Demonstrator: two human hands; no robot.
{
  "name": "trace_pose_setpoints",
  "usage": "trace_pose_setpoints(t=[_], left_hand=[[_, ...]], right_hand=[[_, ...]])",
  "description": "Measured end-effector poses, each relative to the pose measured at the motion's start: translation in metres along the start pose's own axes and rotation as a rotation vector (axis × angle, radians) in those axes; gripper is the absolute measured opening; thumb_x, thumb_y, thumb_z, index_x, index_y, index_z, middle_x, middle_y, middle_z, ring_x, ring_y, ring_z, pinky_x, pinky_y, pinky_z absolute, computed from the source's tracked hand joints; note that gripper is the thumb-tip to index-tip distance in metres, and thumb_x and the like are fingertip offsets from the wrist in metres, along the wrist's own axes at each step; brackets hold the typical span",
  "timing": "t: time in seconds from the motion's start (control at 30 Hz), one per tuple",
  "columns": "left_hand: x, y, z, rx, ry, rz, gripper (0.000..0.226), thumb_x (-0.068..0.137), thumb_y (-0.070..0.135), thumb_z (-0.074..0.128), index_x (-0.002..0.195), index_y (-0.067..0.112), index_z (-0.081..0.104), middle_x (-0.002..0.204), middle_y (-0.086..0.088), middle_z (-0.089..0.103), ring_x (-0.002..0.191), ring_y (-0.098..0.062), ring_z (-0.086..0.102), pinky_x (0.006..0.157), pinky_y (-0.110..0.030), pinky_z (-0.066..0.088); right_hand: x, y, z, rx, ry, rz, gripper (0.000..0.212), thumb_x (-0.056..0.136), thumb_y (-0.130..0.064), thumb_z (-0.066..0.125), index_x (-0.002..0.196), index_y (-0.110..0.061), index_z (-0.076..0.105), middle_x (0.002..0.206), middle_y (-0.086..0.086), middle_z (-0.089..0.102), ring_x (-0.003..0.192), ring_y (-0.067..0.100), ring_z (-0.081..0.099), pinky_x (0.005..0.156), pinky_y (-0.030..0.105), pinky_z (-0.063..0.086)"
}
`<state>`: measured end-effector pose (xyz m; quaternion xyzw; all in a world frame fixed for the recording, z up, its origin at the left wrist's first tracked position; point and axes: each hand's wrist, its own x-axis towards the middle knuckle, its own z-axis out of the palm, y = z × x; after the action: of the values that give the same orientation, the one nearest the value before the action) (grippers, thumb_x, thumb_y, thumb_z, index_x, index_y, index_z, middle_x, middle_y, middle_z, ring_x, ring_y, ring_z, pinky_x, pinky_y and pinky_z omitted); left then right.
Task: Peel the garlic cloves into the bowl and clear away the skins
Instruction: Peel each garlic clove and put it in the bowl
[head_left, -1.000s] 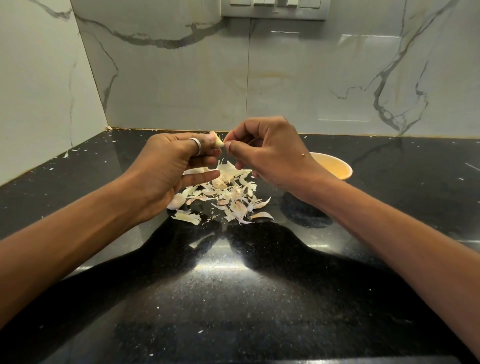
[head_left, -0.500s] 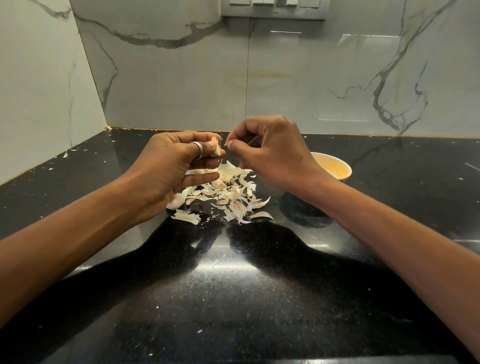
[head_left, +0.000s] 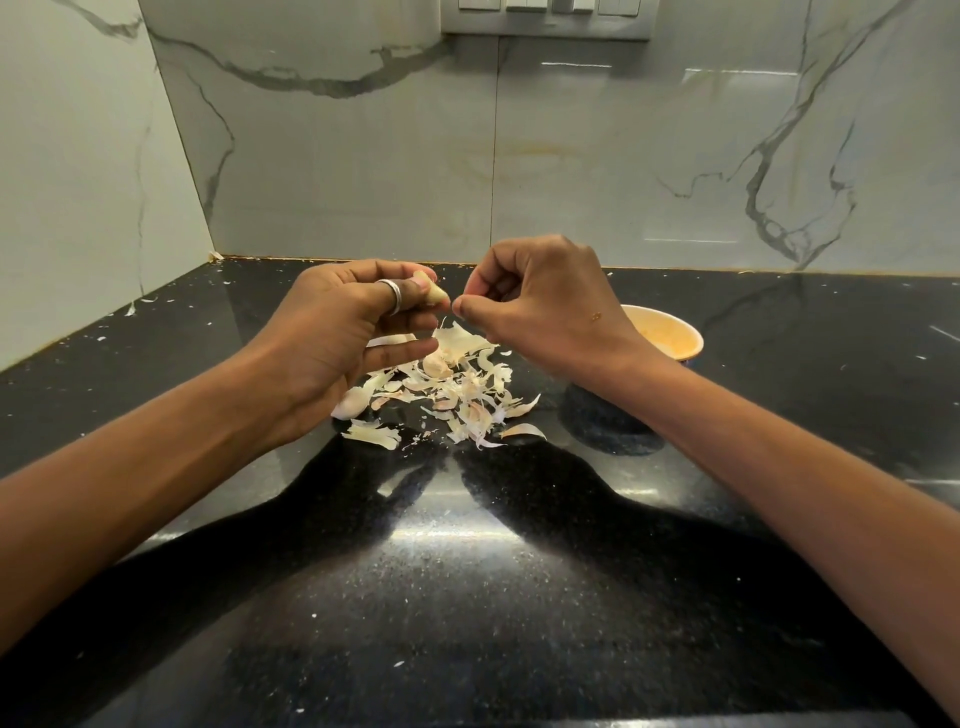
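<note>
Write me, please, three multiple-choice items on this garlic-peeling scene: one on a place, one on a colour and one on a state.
1. Where does the bowl stand relative to the pile of skins?
A. To its left
B. To its right
C. On top of it

2. What colour is the countertop?
A. White
B. Wooden brown
C. Black

3. What is the left hand doing?
A. Holding a garlic clove
B. Lying flat on the counter
C. Gripping a knife

Answers:
1 B, since the bowl sits on the counter to the right of the skins and apart from them.
2 C, since the surface is glossy speckled black under the glare.
3 A, since its fingers curl round the pale clove, held up above the pile.
</note>
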<state>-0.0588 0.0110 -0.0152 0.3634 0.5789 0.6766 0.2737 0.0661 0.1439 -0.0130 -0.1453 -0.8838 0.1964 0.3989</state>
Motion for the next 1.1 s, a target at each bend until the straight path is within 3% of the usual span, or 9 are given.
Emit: trace_pose_setpoints(t=[0.13, 0.23, 0.4, 0.6, 0.77, 0.9, 1.1], left_hand=[[0.001, -0.001, -0.002, -0.007, 0.031, 0.015, 0.012, 0.097, 0.013, 0.063, 0.106, 0.009, 0.069, 0.102, -0.012, 0.077, 0.085, -0.014, 0.067, 0.072, -0.027, 0.061], [0.002, -0.002, -0.002, 0.009, 0.05, 0.031, 0.01, 0.095, 0.014, 0.065, 0.103, 0.011, 0.07, 0.099, -0.008, 0.077, 0.086, -0.012, 0.068, 0.073, -0.027, 0.062], [0.001, -0.004, -0.002, 0.05, 0.033, 0.078, 0.016, 0.085, 0.02, 0.072, 0.101, 0.015, 0.073, 0.095, 0.0, 0.075, 0.093, -0.01, 0.071, 0.075, -0.027, 0.06], [0.001, -0.004, -0.003, 0.048, 0.039, 0.077, 0.027, 0.076, 0.027, 0.076, 0.101, 0.016, 0.076, 0.114, -0.013, 0.073, 0.116, -0.026, 0.066, 0.079, -0.031, 0.061], [0.0, -0.002, -0.004, 0.047, 0.037, 0.08, 0.03, 0.073, 0.029, 0.078, 0.1, 0.016, 0.078, 0.113, -0.014, 0.073, 0.101, -0.016, 0.066, 0.079, -0.032, 0.061], [0.001, -0.003, -0.002, 0.045, 0.046, 0.067, 0.029, 0.074, 0.027, 0.077, 0.099, 0.013, 0.077, 0.114, -0.017, 0.071, 0.096, -0.015, 0.064, 0.076, -0.032, 0.062], [0.004, -0.003, -0.002, -0.023, 0.04, 0.015, 0.021, 0.086, 0.022, 0.073, 0.103, 0.009, 0.074, 0.095, -0.007, 0.075, 0.088, -0.012, 0.067, 0.072, -0.029, 0.06]], right_hand=[[-0.001, -0.004, -0.002, 0.081, -0.081, 0.12, 0.005, 0.085, -0.011, 0.073, 0.085, -0.014, 0.077, 0.07, -0.004, 0.073, 0.07, 0.012, 0.072, 0.063, 0.03, 0.06], [-0.002, -0.008, -0.003, 0.255, -0.155, 0.263, 0.012, 0.091, -0.021, 0.073, 0.087, -0.01, 0.075, 0.079, 0.007, 0.076, 0.066, 0.014, 0.073, 0.05, 0.027, 0.053], [-0.004, -0.012, -0.005, 0.472, -0.238, 0.368, 0.023, 0.094, -0.033, 0.074, 0.088, -0.011, 0.073, 0.085, 0.005, 0.073, 0.065, 0.01, 0.066, 0.05, 0.024, 0.046], [-0.006, -0.014, -0.006, 0.63, -0.239, 0.432, 0.02, 0.092, -0.028, 0.076, 0.093, -0.009, 0.072, 0.086, 0.006, 0.074, 0.061, 0.007, 0.063, 0.049, 0.02, 0.046], [-0.004, -0.013, -0.007, 0.64, -0.232, 0.435, 0.008, 0.096, -0.012, 0.069, 0.091, -0.006, 0.071, 0.086, 0.011, 0.073, 0.062, 0.01, 0.063, 0.049, 0.021, 0.047], [-0.004, -0.012, -0.005, 0.597, -0.233, 0.413, 0.01, 0.097, -0.011, 0.067, 0.094, -0.002, 0.07, 0.087, 0.013, 0.072, 0.065, 0.012, 0.064, 0.048, 0.021, 0.046], [-0.003, -0.011, -0.003, 0.526, -0.224, 0.395, 0.008, 0.094, -0.007, 0.066, 0.091, -0.001, 0.071, 0.078, 0.008, 0.069, 0.063, 0.011, 0.064, 0.049, 0.023, 0.047]])
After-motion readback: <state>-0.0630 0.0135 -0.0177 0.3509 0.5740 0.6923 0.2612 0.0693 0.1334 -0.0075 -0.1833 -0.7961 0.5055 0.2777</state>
